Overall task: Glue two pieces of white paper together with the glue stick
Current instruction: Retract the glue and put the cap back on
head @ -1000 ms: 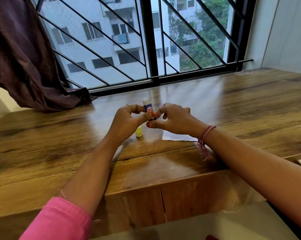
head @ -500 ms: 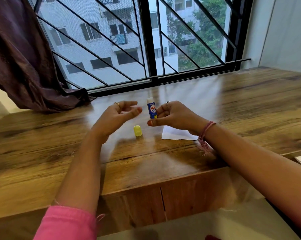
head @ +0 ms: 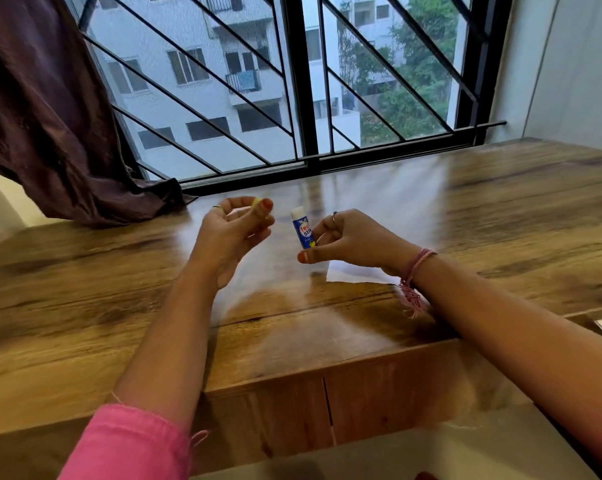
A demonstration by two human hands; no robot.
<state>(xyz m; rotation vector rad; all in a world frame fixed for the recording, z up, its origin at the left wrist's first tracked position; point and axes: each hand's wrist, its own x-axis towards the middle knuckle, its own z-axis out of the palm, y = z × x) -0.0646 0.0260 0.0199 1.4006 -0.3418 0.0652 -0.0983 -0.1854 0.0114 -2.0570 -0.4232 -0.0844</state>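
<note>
Head view: right hand (head: 348, 240) is pinching the glue stick (head: 302, 228) upright above the wooden table (head: 500, 209), cap off, white tip showing. Left hand (head: 228, 233) is hovering just beside it, fingertips pinching the yellow cap (head: 258, 202). White paper (head: 356, 276) is lying flat on the table, partly hidden under the right wrist. Dark curtain (head: 50, 116) is hanging far left.

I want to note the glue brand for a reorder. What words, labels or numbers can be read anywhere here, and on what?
"fe" over "Stik": on the blue label of the glue stick held upright in the right hand; the fingers hide the rest of each word.
Small print lower on that label: too small to read.
Yellow cap pinched in the left hand: no text visible.
White paper on the table: no print visible.
</note>
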